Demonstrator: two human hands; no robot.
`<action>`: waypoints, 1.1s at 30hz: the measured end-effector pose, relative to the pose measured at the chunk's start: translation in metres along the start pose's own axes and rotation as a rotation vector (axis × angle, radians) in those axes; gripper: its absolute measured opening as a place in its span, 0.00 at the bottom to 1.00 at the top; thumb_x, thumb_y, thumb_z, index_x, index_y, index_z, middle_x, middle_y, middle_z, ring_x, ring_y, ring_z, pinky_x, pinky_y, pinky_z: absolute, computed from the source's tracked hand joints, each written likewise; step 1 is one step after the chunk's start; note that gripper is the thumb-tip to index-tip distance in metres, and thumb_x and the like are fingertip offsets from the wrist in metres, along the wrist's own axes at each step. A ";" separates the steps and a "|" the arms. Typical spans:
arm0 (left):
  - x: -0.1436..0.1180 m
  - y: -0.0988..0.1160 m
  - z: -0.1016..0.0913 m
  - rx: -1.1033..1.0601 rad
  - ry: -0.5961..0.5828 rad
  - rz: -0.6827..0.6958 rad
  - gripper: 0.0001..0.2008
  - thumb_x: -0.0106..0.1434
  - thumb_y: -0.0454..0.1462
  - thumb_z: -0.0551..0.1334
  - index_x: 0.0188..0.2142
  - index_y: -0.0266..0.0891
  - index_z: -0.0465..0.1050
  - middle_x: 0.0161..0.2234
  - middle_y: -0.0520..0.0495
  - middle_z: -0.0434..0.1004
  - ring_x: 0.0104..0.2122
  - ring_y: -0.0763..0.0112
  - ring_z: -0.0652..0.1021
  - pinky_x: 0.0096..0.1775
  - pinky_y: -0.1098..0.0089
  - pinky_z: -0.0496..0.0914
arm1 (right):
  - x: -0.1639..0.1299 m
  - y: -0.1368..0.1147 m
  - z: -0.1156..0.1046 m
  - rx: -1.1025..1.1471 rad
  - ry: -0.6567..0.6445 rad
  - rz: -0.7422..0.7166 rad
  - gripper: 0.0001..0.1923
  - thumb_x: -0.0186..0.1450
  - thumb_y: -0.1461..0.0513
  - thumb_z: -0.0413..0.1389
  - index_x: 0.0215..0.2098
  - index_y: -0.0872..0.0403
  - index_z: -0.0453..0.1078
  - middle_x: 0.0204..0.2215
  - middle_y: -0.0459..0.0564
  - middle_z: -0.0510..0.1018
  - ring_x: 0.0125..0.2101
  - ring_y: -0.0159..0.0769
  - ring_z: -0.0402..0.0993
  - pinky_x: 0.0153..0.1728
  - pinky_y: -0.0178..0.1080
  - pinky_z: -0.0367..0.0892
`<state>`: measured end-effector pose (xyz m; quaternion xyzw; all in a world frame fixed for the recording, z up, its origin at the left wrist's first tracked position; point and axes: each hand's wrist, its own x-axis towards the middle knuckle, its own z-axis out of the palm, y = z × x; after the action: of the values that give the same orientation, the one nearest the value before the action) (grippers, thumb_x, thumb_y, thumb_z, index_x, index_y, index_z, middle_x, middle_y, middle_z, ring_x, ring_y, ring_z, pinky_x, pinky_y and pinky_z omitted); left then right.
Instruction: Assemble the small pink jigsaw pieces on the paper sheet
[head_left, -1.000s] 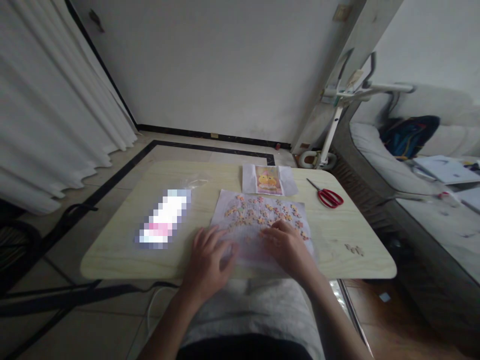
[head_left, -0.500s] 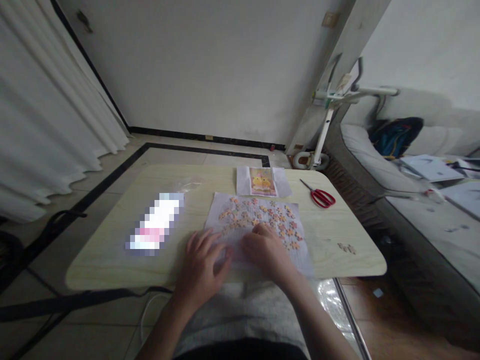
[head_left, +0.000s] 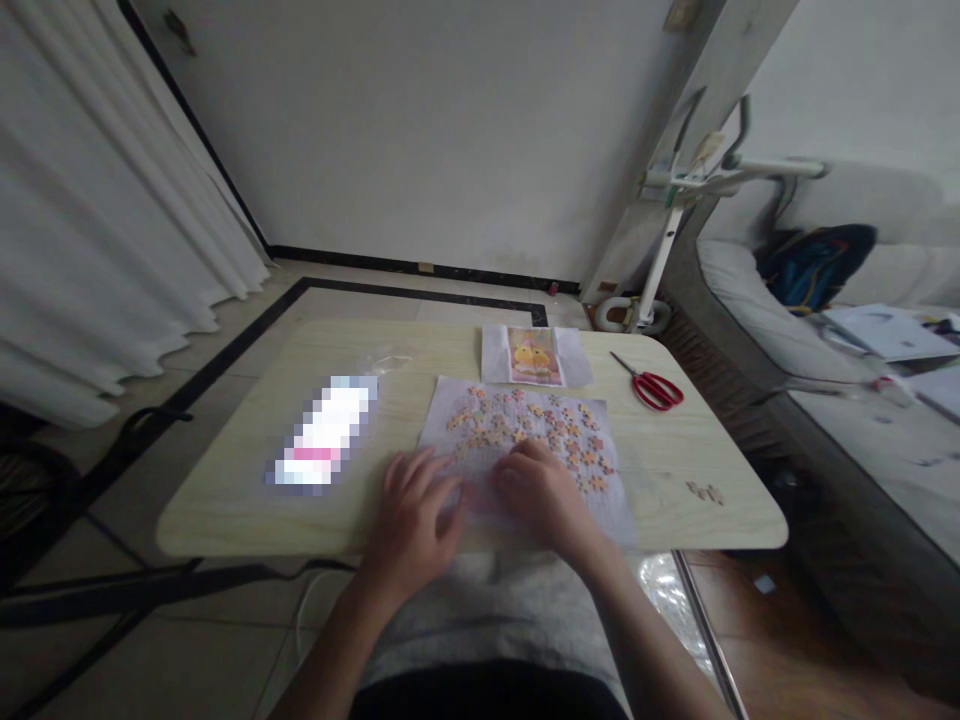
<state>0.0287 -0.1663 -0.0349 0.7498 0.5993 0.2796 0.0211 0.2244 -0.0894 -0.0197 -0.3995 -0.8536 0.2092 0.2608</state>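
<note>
Many small jigsaw pieces [head_left: 491, 433] in orange, yellow and pink lie loose on a pale sheet [head_left: 480, 500] on the table. My left hand [head_left: 417, 512] rests over the sheet's lower left edge, fingers spread and holding nothing visible. My right hand [head_left: 546, 495] is above the sheet's near middle, just below the pieces, with its fingers curled down and pinched together. Whatever is between those fingertips is hidden behind the hand. Behind the sheet lies a paper with a printed picture [head_left: 534, 355] of yellow figures.
Red-handled scissors [head_left: 657, 390] lie at the right of the wooden table [head_left: 225, 520], with several pieces [head_left: 705, 492] nearer its right edge. A bright, pixelated device [head_left: 326, 430] and clear plastic [head_left: 390, 362] lie on the left. A sofa [head_left: 847, 430] stands to the right.
The camera view has shifted slightly, so the table appears a little further right and higher. Both hands keep nearly the same places over the sheet.
</note>
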 end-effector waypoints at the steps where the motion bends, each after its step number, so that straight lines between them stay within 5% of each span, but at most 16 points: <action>1: 0.000 0.000 -0.001 -0.006 -0.011 -0.003 0.11 0.62 0.35 0.58 0.44 0.40 0.73 0.51 0.41 0.72 0.58 0.51 0.65 0.60 0.43 0.58 | 0.000 0.001 0.000 0.024 0.004 0.002 0.04 0.65 0.67 0.57 0.34 0.53 0.74 0.34 0.48 0.72 0.34 0.33 0.69 0.37 0.35 0.65; 8: -0.001 0.000 -0.004 -0.039 -0.055 -0.023 0.17 0.56 0.30 0.58 0.46 0.38 0.72 0.53 0.40 0.71 0.60 0.50 0.63 0.61 0.42 0.56 | 0.000 0.003 0.001 0.084 0.000 0.026 0.05 0.64 0.68 0.57 0.33 0.53 0.74 0.33 0.48 0.75 0.34 0.33 0.71 0.36 0.35 0.65; 15: 0.000 0.000 -0.004 -0.047 -0.057 -0.020 0.16 0.58 0.33 0.59 0.47 0.39 0.73 0.53 0.40 0.71 0.60 0.49 0.63 0.61 0.41 0.56 | -0.010 -0.003 -0.010 0.239 0.096 0.242 0.04 0.63 0.61 0.59 0.31 0.53 0.75 0.18 0.41 0.69 0.21 0.29 0.64 0.25 0.32 0.59; 23: 0.015 -0.004 -0.009 -0.088 -0.092 -0.031 0.12 0.67 0.35 0.55 0.46 0.44 0.76 0.54 0.43 0.70 0.62 0.52 0.59 0.61 0.42 0.56 | -0.021 -0.020 -0.007 0.294 0.026 0.319 0.05 0.62 0.60 0.60 0.31 0.53 0.75 0.21 0.43 0.75 0.20 0.29 0.67 0.23 0.31 0.60; 33: 0.022 -0.004 -0.005 -0.058 -0.199 0.021 0.13 0.66 0.33 0.57 0.45 0.46 0.77 0.57 0.44 0.67 0.62 0.53 0.60 0.62 0.41 0.54 | -0.017 -0.025 0.012 0.154 0.009 0.138 0.06 0.64 0.65 0.58 0.36 0.51 0.78 0.30 0.49 0.81 0.31 0.36 0.77 0.34 0.36 0.68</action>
<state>0.0261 -0.1463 -0.0235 0.7791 0.5781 0.2213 0.0994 0.2118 -0.1192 -0.0200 -0.4371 -0.8042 0.2899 0.2796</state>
